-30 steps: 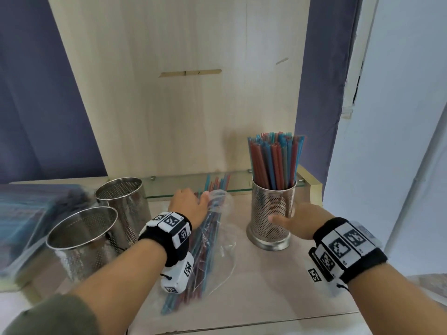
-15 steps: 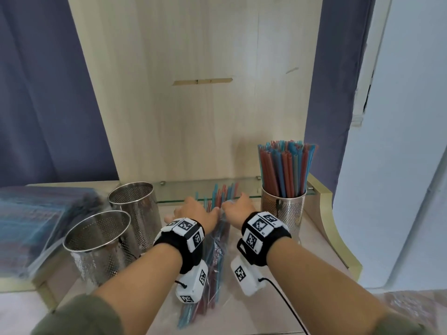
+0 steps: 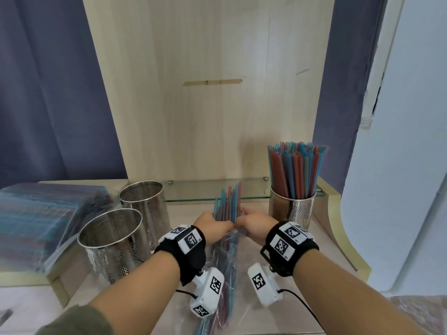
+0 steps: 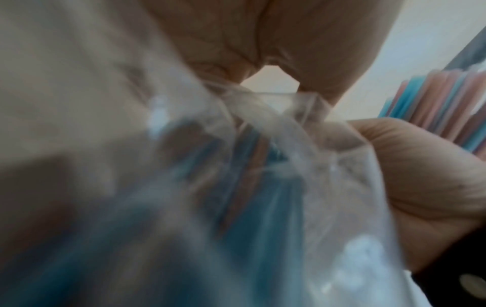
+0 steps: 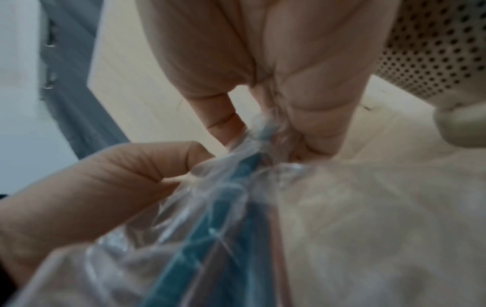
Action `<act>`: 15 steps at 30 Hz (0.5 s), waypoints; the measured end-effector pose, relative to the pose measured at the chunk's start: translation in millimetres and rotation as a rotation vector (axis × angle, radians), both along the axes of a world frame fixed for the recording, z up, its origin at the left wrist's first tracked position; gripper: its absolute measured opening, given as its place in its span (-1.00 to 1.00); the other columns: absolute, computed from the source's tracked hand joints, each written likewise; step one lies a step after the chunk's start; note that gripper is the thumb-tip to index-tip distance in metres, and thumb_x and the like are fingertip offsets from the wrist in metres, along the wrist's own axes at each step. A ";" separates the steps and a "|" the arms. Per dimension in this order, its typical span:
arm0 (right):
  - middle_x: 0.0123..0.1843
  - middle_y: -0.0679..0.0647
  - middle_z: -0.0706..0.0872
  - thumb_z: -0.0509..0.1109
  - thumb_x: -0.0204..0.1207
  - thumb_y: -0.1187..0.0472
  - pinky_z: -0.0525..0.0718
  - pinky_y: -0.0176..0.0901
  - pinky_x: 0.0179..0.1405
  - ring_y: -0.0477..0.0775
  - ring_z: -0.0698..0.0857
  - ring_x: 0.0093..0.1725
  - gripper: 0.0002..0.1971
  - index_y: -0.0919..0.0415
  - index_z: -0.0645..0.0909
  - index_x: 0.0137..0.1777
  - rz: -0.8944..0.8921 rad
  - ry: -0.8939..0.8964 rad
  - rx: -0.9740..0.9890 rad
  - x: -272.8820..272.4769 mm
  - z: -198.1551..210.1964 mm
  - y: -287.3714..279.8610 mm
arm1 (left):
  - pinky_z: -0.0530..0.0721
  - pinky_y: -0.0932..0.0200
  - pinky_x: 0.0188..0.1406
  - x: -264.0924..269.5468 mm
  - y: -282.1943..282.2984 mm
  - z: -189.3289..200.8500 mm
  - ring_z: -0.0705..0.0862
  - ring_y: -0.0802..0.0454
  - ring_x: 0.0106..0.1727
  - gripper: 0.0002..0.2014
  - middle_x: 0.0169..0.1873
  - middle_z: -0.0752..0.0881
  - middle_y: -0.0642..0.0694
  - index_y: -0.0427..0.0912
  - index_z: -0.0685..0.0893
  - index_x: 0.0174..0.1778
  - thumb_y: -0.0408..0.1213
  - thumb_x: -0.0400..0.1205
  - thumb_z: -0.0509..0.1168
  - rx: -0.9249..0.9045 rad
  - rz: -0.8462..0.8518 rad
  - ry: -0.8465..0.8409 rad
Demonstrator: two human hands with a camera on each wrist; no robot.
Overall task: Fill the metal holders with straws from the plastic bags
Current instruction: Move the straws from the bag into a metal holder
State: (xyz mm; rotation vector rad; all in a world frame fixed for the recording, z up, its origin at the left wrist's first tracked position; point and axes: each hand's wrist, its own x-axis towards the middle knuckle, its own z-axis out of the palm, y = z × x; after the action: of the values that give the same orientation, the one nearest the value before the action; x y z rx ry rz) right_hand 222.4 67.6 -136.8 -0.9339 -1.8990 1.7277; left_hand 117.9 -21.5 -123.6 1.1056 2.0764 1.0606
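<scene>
A clear plastic bag (image 3: 227,259) of red and blue straws (image 3: 228,201) lies on the table, straw ends sticking out of its far mouth. My left hand (image 3: 212,224) and right hand (image 3: 254,224) both pinch the bag's open edge from either side. The wrist views show the crumpled bag (image 4: 263,128) (image 5: 236,162) caught between curled fingers. A perforated metal holder (image 3: 291,210) at right stands packed with upright straws (image 3: 295,170). Two empty metal holders (image 3: 145,209) (image 3: 111,243) stand at left.
A stack of more bagged straws (image 3: 41,218) lies at far left. A glass shelf strip (image 3: 205,193) runs along the wooden back panel (image 3: 208,93). The table's raised curved edge (image 3: 343,235) borders the right side. Another plastic wrap (image 3: 420,313) shows at bottom right.
My right hand left the filled holder and moved left to the bag's mouth beside the left hand. Both hands now pinch the bag, and the straw ends stick out farther.
</scene>
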 end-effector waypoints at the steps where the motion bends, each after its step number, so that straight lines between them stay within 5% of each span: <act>1: 0.15 0.35 0.77 0.38 0.16 0.47 0.63 0.31 0.30 0.41 0.73 0.18 -0.47 0.24 0.70 0.20 -0.017 0.044 0.050 4.0 1.9 -2.5 | 0.76 0.07 -0.03 1.5 -2.0 1.7 0.78 -0.06 -0.13 -0.73 -0.15 0.81 -0.12 -0.17 0.77 0.09 -0.20 0.49 0.45 0.051 -0.014 0.011; 5: 0.24 0.11 0.75 0.36 0.37 0.42 0.59 0.16 0.41 0.10 0.71 0.28 -0.47 0.18 0.55 0.38 -0.003 0.176 0.277 21.5 24.4 -13.6 | 0.65 0.23 -0.02 11.5 -13.2 17.3 0.71 0.04 0.05 -0.61 0.05 0.72 -0.02 -0.09 0.53 0.25 -0.25 0.52 0.43 0.256 -0.052 0.116; 8: 0.32 0.04 0.68 0.22 0.55 0.56 0.54 -0.07 0.47 -0.04 0.64 0.36 -0.49 0.23 0.46 0.49 0.014 0.271 0.410 31.1 42.8 -22.0 | 0.59 0.33 0.01 19.2 -19.8 31.6 0.67 0.11 0.12 -0.55 0.09 0.68 0.02 -0.09 0.44 0.34 -0.24 0.56 0.40 0.440 -0.080 0.210; 11: 0.31 0.04 0.69 0.17 0.55 0.61 0.57 -0.23 0.39 -0.09 0.65 0.34 -0.49 0.24 0.48 0.46 0.049 0.346 0.424 39.8 60.9 -31.2 | 0.63 0.22 0.15 24.5 -24.6 37.5 0.66 0.10 0.17 -0.57 0.12 0.67 0.00 -0.12 0.39 0.32 -0.28 0.58 0.37 0.565 -0.084 0.300; 15: 0.20 0.01 0.78 0.44 0.56 0.28 0.64 -0.11 0.31 -0.06 0.73 0.23 -0.67 0.13 0.61 0.32 0.089 0.321 0.406 44.8 71.9 -35.6 | 0.56 0.01 0.40 25.2 -33.0 26.1 0.59 0.09 0.35 -0.34 0.33 0.59 0.07 0.06 0.14 0.53 -0.05 0.58 0.33 0.522 -0.249 0.342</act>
State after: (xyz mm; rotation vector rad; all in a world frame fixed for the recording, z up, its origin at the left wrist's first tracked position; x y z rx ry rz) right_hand 267.2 32.0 -64.9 -0.4000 -1.9843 1.3594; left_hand 143.1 -54.5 -97.5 1.8616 1.8752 1.4042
